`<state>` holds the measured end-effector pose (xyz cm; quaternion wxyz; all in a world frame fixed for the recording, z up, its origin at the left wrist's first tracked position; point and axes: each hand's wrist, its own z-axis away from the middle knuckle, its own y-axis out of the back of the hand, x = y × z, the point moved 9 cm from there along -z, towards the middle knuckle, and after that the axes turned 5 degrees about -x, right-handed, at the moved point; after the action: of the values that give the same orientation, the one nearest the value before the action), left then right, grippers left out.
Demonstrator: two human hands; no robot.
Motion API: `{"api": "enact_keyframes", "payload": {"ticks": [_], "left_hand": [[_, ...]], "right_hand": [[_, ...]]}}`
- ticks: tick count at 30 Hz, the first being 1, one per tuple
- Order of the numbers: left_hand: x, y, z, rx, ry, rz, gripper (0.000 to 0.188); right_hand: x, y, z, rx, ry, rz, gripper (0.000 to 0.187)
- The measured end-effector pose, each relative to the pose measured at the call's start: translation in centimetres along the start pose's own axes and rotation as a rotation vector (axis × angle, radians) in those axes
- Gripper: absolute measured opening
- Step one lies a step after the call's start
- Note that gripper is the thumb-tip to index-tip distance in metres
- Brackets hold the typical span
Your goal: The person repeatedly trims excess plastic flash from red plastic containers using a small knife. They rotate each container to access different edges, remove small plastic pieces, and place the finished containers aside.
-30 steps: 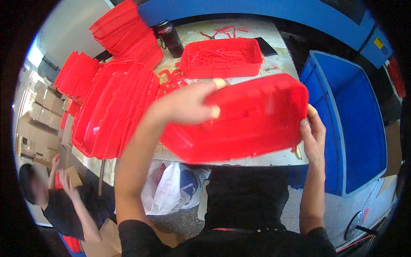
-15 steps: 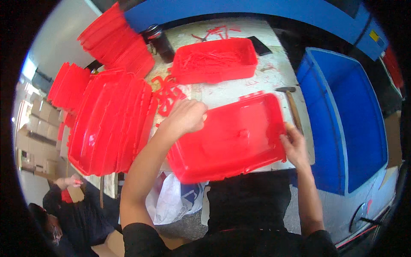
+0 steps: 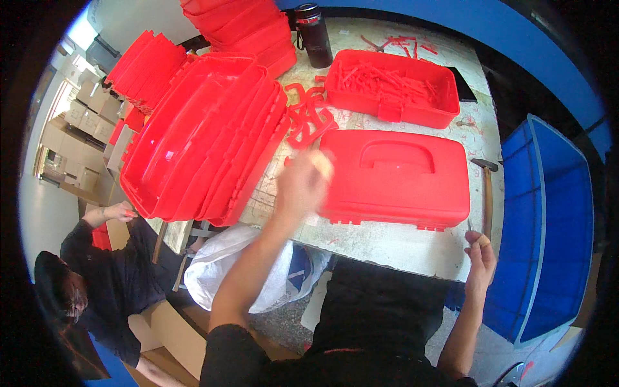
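A red plastic toolbox lid [image 3: 400,200], with a handle-shaped outline on top, lies outer side up on the worktable [image 3: 361,238]. My left hand [image 3: 302,184] is at the lid's left edge, smeared by motion; its fingers cannot be made out. To the right of the lid's near corner, my right hand [image 3: 480,258] is closed in a pinch. A thin greyish tip shows above its fingers, too small to name. Red plastic handles [image 3: 309,119] lie in a loose heap beyond my left hand. A hammer [image 3: 487,200] rests along the table's right side.
Stacked red lids [image 3: 200,142] and more red shells [image 3: 251,39] crowd the left. Behind stand a red box of plastic scraps [image 3: 390,113] and a black bottle [image 3: 314,39]. A blue bin [image 3: 548,238] is at right. Another person [image 3: 116,258] works at lower left.
The lid has been turned from hollow side up to outer side up and set down on the table. My right hand has let go of it and moved nearer to me. The view has shifted.
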<state>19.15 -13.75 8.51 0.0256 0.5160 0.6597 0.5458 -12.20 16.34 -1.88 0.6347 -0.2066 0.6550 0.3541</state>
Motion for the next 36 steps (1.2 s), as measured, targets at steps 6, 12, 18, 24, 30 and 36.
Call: {"api": "enact_keyframes", "payload": {"ticks": [6,12,18,24,30,36], "left_hand": [[-14.6,-6.0,-7.8,-0.379,0.345,-0.550,0.029],[-6.7,1.1,-9.5,0.051,0.160,-0.347,0.019],[12.5,-4.3,5.9,-0.381,0.061,0.773,0.022],[15.5,-14.7,16.7,-1.386,-0.069,0.456,0.029],[14.6,-10.0,4.5,-0.976,-0.247,0.852,0.021],[1.4,-13.2,-13.9,-0.444,-0.003,0.126,0.039]], "right_hand": [[-0.4,1.2,3.7,-0.008,0.011,0.046,0.018],[-4.3,0.3,4.0,0.009,0.010,-0.012,0.014],[-14.3,-8.6,5.7,-0.432,0.461,0.317,0.066],[-6.6,-9.9,12.2,-0.667,0.217,0.460,0.037],[0.0,-6.4,17.4,-0.756,-0.178,0.125,0.020],[-6.0,0.7,11.9,-0.136,0.298,0.504,0.044]]}}
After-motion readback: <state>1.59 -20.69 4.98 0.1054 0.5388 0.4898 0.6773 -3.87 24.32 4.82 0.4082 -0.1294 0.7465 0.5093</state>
